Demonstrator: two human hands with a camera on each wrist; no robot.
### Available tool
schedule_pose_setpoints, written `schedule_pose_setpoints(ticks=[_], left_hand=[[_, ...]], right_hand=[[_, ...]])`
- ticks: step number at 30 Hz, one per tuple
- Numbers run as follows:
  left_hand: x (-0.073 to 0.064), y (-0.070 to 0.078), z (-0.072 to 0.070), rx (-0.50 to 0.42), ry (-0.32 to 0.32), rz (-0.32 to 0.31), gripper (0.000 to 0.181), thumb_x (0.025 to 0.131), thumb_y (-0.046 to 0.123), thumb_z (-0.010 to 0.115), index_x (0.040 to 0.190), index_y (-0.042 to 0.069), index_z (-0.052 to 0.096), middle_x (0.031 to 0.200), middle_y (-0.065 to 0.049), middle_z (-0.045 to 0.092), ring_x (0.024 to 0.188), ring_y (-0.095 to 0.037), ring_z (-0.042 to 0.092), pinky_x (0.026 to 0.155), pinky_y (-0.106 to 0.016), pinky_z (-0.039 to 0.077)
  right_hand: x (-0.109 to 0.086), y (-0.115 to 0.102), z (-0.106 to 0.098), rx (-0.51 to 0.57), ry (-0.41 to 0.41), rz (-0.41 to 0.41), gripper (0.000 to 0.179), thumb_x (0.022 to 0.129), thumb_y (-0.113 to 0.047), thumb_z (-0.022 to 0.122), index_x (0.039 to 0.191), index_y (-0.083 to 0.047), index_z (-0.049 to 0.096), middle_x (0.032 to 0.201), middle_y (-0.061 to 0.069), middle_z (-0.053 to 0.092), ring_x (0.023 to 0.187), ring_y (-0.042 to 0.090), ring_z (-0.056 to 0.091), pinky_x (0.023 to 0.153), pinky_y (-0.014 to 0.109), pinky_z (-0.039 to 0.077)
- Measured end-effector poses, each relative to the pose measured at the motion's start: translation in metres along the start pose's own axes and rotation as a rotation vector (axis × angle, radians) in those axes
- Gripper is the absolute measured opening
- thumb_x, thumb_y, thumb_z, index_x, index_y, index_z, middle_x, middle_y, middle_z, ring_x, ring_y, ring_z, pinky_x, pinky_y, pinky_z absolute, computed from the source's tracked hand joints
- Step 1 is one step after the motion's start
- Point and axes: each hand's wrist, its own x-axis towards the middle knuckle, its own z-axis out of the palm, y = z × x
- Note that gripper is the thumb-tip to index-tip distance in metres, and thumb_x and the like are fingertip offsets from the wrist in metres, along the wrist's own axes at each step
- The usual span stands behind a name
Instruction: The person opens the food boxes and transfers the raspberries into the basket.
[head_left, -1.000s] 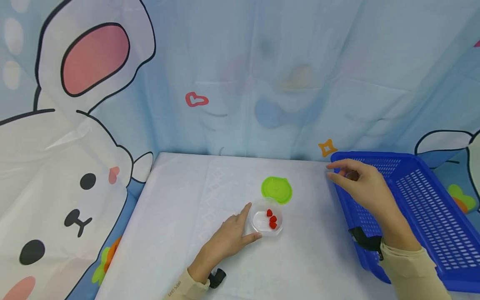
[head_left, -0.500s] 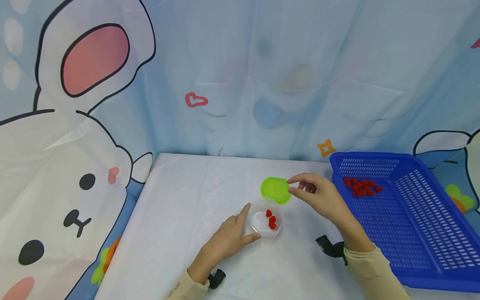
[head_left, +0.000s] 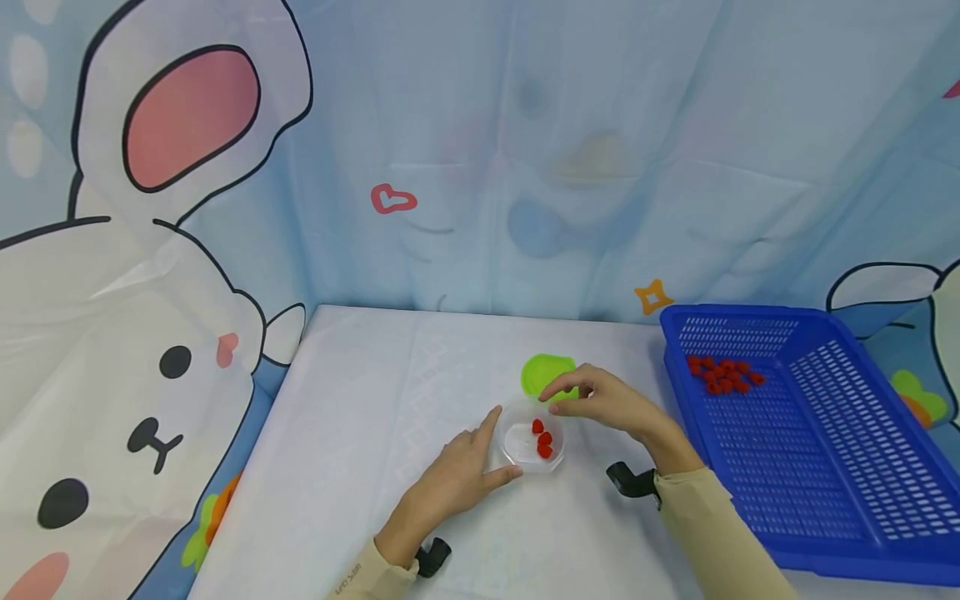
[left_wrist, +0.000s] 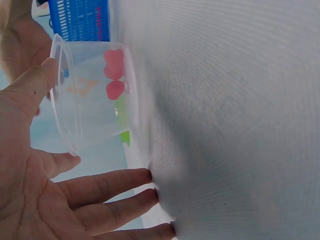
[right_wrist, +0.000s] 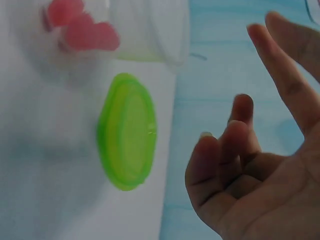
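Observation:
A clear plastic tub (head_left: pixel 517 442) stands on the white-covered table with 3 small red pieces (head_left: pixel 545 438) inside. My left hand (head_left: pixel 457 471) is at its left side, fingers spread and fairly straight. The thumb (left_wrist: pixel 42 80) and index finger touch the rim; the other fingertips rest on the cloth. My right hand (head_left: pixel 611 404) hovers at the tub's back right edge, thumb and index tips close together, the other fingers bent (right_wrist: pixel 220 160). I cannot tell whether a small piece is between those tips. Partly under this hand in the head view lies a green lid (right_wrist: pixel 129 132).
A large blue mesh basket (head_left: pixel 825 483) is at the right, with a cluster of red pieces (head_left: pixel 723 377) in its back left corner. Behind the table hangs a light blue curtain (head_left: pixel 465 100) printed with a rabbit.
My right hand has come left from over the blue basket, past the green lid, to the tub's edge. The left hand, tub and red pieces in it have stayed put.

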Motion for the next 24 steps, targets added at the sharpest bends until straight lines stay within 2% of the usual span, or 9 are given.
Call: schedule_pose_setpoints(ticks=[6,9,11,13,16,19,24], left_hand=[[0.0,-0.001,0.0,0.002,-0.017,-0.005,0.092,0.092,0.054,0.066,0.159,0.009,0.022,0.134,-0.023,0.056,0.116,-0.034,0.059,0.092,-0.047,0.051],[0.0,-0.002,0.0,0.004,-0.021,-0.003,0.092,0.093,0.055,0.065,0.16,0.009,0.02,0.135,-0.023,0.055,0.117,-0.034,0.058,0.094,-0.047,0.05],[0.0,-0.002,-0.001,0.005,-0.021,0.004,0.092,0.093,0.055,0.064,0.16,0.009,0.02,0.135,-0.023,0.055,0.117,-0.034,0.058,0.094,-0.047,0.05],[0.0,-0.003,-0.001,0.012,-0.019,0.014,0.092,0.093,0.055,0.064,0.16,0.008,0.02,0.135,-0.023,0.056,0.117,-0.034,0.059,0.093,-0.047,0.051],[0.0,-0.004,-0.001,0.026,-0.015,0.025,0.092,0.093,0.055,0.064,0.159,0.008,0.02,0.133,-0.022,0.057,0.115,-0.033,0.059,0.092,-0.045,0.051],[0.0,-0.005,-0.001,0.033,-0.012,0.024,0.092,0.093,0.055,0.064,0.159,0.008,0.021,0.133,-0.022,0.057,0.114,-0.032,0.06,0.092,-0.045,0.051],[0.0,-0.005,-0.001,0.027,-0.015,0.016,0.092,0.093,0.055,0.064,0.159,0.009,0.021,0.132,-0.022,0.057,0.114,-0.032,0.06,0.092,-0.045,0.052]], right_hand=[[0.021,0.025,0.006,0.016,-0.215,-0.089,0.016,0.09,-0.005,0.071,0.104,-0.005,0.077,0.095,0.009,0.069,0.076,0.024,0.051,0.064,0.027,0.043],[0.029,0.03,0.01,-0.005,-0.286,-0.167,0.02,0.086,0.004,0.068,0.101,-0.004,0.078,0.092,0.008,0.072,0.073,0.021,0.05,0.063,0.026,0.043],[0.033,0.03,0.012,-0.027,-0.323,-0.222,0.023,0.082,0.009,0.067,0.098,-0.003,0.078,0.088,0.008,0.072,0.07,0.023,0.051,0.063,0.026,0.044],[0.036,0.029,0.013,-0.043,-0.354,-0.254,0.025,0.08,0.012,0.067,0.097,-0.003,0.078,0.088,0.009,0.072,0.074,0.028,0.055,0.067,0.03,0.048],[0.039,0.026,0.014,-0.096,-0.384,-0.238,0.027,0.077,0.012,0.069,0.094,-0.006,0.079,0.089,0.006,0.072,0.086,0.035,0.057,0.075,0.038,0.051],[0.041,0.022,0.016,-0.173,-0.408,-0.172,0.026,0.075,0.009,0.073,0.091,-0.009,0.08,0.091,0.001,0.07,0.094,0.035,0.055,0.079,0.038,0.05],[0.044,0.011,0.021,-0.319,-0.431,-0.02,0.025,0.075,0.006,0.079,0.086,-0.016,0.08,0.089,0.0,0.064,0.09,0.026,0.05,0.069,0.029,0.047]])
